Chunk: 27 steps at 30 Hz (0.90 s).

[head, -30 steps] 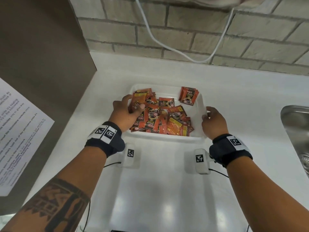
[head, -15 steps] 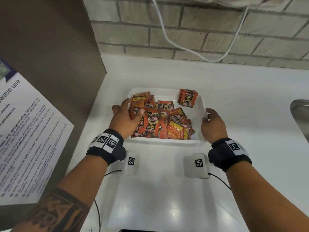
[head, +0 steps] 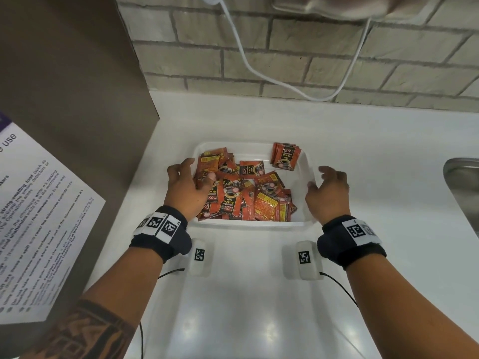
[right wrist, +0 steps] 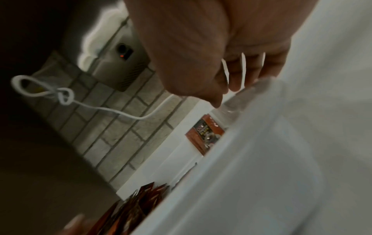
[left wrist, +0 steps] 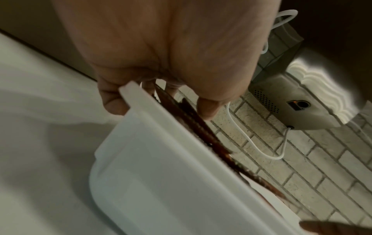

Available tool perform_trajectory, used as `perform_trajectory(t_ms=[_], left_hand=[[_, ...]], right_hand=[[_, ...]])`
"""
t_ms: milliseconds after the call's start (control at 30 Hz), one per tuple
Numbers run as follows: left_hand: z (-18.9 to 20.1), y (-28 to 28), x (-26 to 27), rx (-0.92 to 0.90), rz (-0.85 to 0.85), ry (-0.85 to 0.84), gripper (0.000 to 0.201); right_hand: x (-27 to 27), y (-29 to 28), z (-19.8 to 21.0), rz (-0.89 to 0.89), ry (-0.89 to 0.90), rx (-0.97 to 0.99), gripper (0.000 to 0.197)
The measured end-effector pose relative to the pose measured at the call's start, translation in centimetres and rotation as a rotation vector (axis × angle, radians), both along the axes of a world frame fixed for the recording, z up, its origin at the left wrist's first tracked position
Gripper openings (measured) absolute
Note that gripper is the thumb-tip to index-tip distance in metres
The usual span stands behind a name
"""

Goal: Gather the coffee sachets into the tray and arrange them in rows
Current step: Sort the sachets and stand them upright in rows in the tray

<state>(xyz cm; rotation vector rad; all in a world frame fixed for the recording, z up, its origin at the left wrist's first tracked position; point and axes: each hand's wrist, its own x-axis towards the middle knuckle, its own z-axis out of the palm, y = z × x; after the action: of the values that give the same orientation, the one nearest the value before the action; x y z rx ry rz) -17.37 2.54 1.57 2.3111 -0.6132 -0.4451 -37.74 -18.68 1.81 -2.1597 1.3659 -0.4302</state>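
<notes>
A shallow white tray (head: 248, 224) sits on the counter, holding a loose pile of orange-red coffee sachets (head: 248, 195). A small neat stack of sachets (head: 285, 156) lies in its far right corner. My left hand (head: 189, 182) grips the tray's left rim, thumb over the sachets and fingers outside. The left wrist view shows the left hand (left wrist: 161, 95) straddling the tray's rim (left wrist: 161, 174), with the sachets (left wrist: 201, 128) edge-on. My right hand (head: 317, 178) holds the right rim with curled fingers. In the right wrist view the right hand's (right wrist: 231, 89) thumb touches the tray's rim (right wrist: 261, 159) near the stack (right wrist: 205, 135).
A brown cabinet side with a printed notice (head: 39, 229) stands close on the left. Behind the tray is a brick wall with a hanging white cable (head: 259, 71) and a grey device (head: 337, 6). A steel sink (head: 464, 182) lies at the right. White counter (head: 246, 307) stretches toward me.
The head view has shifted to the left. Both hands stay at the tray's two sides, and the sachets lie as before.
</notes>
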Motion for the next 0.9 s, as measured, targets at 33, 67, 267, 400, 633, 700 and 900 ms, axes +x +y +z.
perform_trajectory(t_ms=[33,67,267,400,633,700,900], left_hand=[[0.1,-0.1,0.0,0.015,-0.004,-0.046,0.070],[0.2,-0.3,-0.1,0.032,-0.013,-0.089,0.070],[0.5,-1.0,-0.4,0.069,-0.081,-0.164,0.075],[0.5,-0.8,-0.5,0.101,-0.127,-0.135,0.081],[0.5,-0.4,-0.9,0.077,-0.143,-0.061,0.084],[0.6,-0.4,-1.0,0.072,-0.142,-0.058,0.084],[0.7,-0.3,-0.8,0.062,-0.134,-0.065,0.082]], right_hand=[[0.2,0.3,0.4,0.034,-0.018,-0.068,0.043],[0.6,0.6,0.8,0.098,-0.036,-0.108,0.040],[3.3,2.0,1.7,0.396,0.168,0.037,0.035],[4.2,1.9,1.5,0.372,0.320,0.131,0.047],[5.4,2.1,1.6,0.421,0.413,0.312,0.071],[5.6,2.1,1.8,0.404,0.327,0.416,0.064],[5.1,1.7,1.6,0.386,0.206,0.573,0.050]])
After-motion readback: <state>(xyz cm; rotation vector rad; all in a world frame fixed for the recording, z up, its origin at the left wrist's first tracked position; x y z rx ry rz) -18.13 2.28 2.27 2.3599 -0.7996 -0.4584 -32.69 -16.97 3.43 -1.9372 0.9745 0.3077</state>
